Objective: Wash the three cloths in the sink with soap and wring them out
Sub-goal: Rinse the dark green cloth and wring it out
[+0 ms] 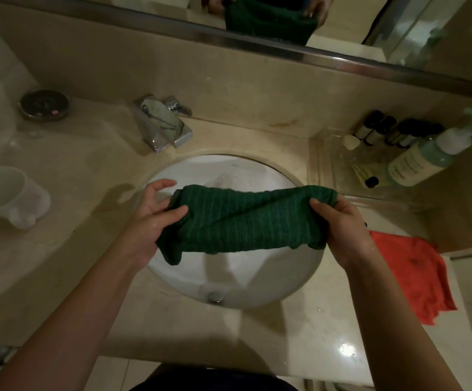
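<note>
Small dark bottles (392,131) blurred, labels unreadable; third cloth unseen.

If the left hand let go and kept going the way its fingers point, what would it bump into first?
Probably the green cloth itself: the left hand grips its end with fingers pointing right, along the cloth towards the right hand. Depth is hard to judge from one view.

Both forearms were bare to the edge of the picture, with no sleeves, watch or rings showing. The left hand (151,218) and the right hand (344,230) wore no gloves. A dark garment (212,380), perhaps navy, covered the body at the bottom edge.
</note>
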`<state>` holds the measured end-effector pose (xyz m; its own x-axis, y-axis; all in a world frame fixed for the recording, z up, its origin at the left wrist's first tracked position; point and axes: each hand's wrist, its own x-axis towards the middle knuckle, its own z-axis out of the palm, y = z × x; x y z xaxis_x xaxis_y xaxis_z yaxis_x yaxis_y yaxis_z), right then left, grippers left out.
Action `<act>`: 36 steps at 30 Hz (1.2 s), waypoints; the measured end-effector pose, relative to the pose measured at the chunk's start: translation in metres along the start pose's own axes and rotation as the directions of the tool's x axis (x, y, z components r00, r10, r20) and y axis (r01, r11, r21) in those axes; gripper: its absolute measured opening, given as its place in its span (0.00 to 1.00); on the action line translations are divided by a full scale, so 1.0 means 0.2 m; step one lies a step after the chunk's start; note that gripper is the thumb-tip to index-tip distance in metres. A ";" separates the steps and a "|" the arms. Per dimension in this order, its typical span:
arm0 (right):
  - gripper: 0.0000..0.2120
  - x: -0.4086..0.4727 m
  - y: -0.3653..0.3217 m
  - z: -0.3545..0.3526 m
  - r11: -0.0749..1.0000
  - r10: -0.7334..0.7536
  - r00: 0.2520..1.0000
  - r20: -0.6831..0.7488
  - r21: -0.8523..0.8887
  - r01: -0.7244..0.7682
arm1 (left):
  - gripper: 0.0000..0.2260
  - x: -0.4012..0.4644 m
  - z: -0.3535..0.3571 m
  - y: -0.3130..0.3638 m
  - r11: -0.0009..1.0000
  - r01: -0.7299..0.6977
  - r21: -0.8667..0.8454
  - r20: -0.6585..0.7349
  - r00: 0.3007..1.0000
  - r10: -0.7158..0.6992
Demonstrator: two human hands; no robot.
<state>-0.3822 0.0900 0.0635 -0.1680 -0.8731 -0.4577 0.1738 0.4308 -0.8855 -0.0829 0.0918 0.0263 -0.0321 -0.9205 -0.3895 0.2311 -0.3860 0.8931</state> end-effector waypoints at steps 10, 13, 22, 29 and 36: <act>0.08 -0.03 -0.06 0.00 0.991 -0.041 0.999 -0.003 -0.129 0.040 | 0.45 0.01 -0.02 -0.01 0.986 -0.081 0.149 0.027 0.997 0.077; 0.08 -0.04 -0.07 0.01 0.992 -0.036 0.999 -0.011 -0.122 0.035 | 0.37 0.02 -0.03 -0.04 0.997 0.008 0.071 -0.032 0.999 -0.005; 0.05 -0.06 -0.12 -0.01 0.967 -0.014 0.997 -0.076 -0.256 -0.006 | 0.29 0.02 0.01 -0.05 1.000 -0.001 0.021 -0.230 0.973 0.006; 0.01 -0.03 -0.11 0.07 0.508 -0.190 0.982 0.007 -0.855 0.104 | 0.33 -0.02 0.11 -0.01 0.986 0.052 0.159 -0.203 0.979 -0.019; 0.10 -0.22 0.03 0.51 0.127 -0.029 0.923 0.384 -0.914 0.384 | 0.12 -0.12 0.40 -0.04 0.982 0.179 0.063 -0.039 0.984 -0.176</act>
<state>-0.2751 0.1088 0.0863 0.2125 -0.9058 -0.3666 -0.9297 -0.0719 -0.3613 -0.1614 0.1118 0.0464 -0.0345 -0.8348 -0.5494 0.1603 -0.5472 0.8215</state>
